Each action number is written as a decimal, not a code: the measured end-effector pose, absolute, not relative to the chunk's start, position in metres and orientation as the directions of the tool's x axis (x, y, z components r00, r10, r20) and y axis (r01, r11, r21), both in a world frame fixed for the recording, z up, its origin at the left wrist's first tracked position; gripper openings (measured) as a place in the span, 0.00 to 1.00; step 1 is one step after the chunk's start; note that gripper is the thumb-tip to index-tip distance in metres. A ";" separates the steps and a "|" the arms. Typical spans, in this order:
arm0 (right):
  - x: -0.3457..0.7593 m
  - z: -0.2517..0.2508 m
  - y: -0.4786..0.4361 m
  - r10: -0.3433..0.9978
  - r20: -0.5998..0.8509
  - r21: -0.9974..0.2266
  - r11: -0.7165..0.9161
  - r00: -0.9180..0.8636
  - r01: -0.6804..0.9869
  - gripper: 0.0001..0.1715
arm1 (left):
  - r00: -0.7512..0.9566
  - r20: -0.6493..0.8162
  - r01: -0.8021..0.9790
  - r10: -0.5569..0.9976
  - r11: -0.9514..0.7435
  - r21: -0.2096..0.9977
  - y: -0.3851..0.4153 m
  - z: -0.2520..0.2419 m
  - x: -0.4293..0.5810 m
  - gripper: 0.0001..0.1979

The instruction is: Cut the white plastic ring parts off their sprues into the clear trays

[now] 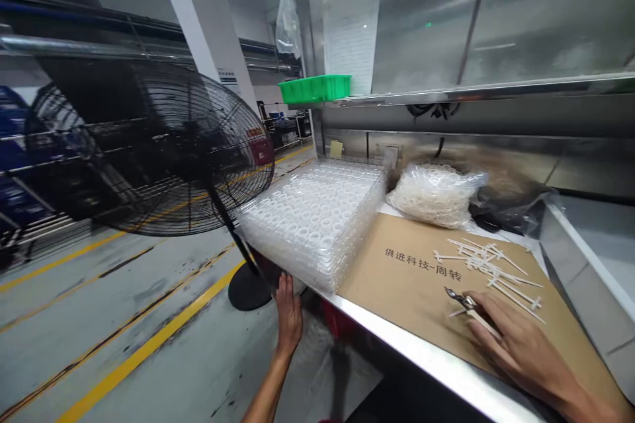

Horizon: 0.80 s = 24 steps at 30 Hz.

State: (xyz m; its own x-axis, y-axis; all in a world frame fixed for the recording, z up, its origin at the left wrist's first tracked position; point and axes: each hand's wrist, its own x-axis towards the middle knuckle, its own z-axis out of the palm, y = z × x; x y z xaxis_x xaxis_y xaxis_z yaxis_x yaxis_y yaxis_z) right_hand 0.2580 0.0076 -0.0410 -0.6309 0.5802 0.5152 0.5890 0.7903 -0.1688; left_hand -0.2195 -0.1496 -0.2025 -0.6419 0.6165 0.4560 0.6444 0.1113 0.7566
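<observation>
My right hand (510, 337) is closed around a pair of side cutters (461, 299), whose jaws point left over the brown cardboard sheet (391, 291). Behind it lies a loose pile of white plastic sprues (489, 261). My left hand (288, 314) is at the table's left front edge, fingers stretched upward, holding nothing. Just above those fingers stands a stack of clear plastic trays (317, 211), the top one filled with white rings. Whether the fingertips touch the stack, I cannot tell.
A clear bag of white parts (434, 195) lies behind the cardboard. To the right stands a white bin (585, 277). The large black fan (183, 152) is left of the table. A green tray (316, 88) sits on the shelf (461, 91).
</observation>
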 end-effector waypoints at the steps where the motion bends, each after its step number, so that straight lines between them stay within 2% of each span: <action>1: 0.260 -0.044 0.010 0.582 0.509 -0.164 0.789 -0.634 0.592 0.21 | -0.674 0.387 0.601 0.629 0.162 0.783 -0.156 -0.215 -0.218 0.32; 5: 0.268 -0.054 0.020 0.603 0.496 -0.152 0.768 -0.624 0.622 0.24 | -0.739 -0.016 0.379 0.673 0.435 0.817 -0.194 -0.271 -0.204 0.32; 8: 0.270 -0.058 0.024 0.619 0.492 -0.155 0.754 -0.612 0.638 0.25 | -0.663 -0.350 0.262 0.661 0.643 0.720 -0.230 -0.307 -0.186 0.25; 11: 0.272 -0.063 0.027 0.646 0.469 -0.141 0.728 -0.602 0.671 0.26 | -0.543 -0.555 0.248 0.631 0.751 0.611 -0.264 -0.331 -0.167 0.18; 14: 0.277 -0.071 0.032 0.698 0.429 -0.114 0.672 -0.573 0.732 0.28 | -0.470 -0.651 0.262 0.596 0.799 0.542 -0.288 -0.344 -0.153 0.18; 18: 0.280 -0.078 0.038 0.747 0.377 -0.125 0.627 -0.548 0.769 0.30 | -0.433 -0.698 0.273 0.570 0.821 0.501 -0.298 -0.354 -0.148 0.18; 24: 0.277 -0.079 0.046 0.715 0.400 -0.191 0.677 -0.573 0.711 0.23 | -0.393 -0.710 0.323 0.584 0.811 0.489 -0.286 -0.368 -0.153 0.18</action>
State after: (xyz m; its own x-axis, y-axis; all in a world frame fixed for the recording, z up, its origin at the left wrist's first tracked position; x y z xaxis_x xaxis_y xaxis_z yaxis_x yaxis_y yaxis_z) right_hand 0.2766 0.0457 -0.0785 -0.5733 0.7152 0.3997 0.7111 0.6767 -0.1909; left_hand -0.1531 -0.2864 -0.3684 -0.3933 0.5844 -0.7098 0.3226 0.8106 0.4887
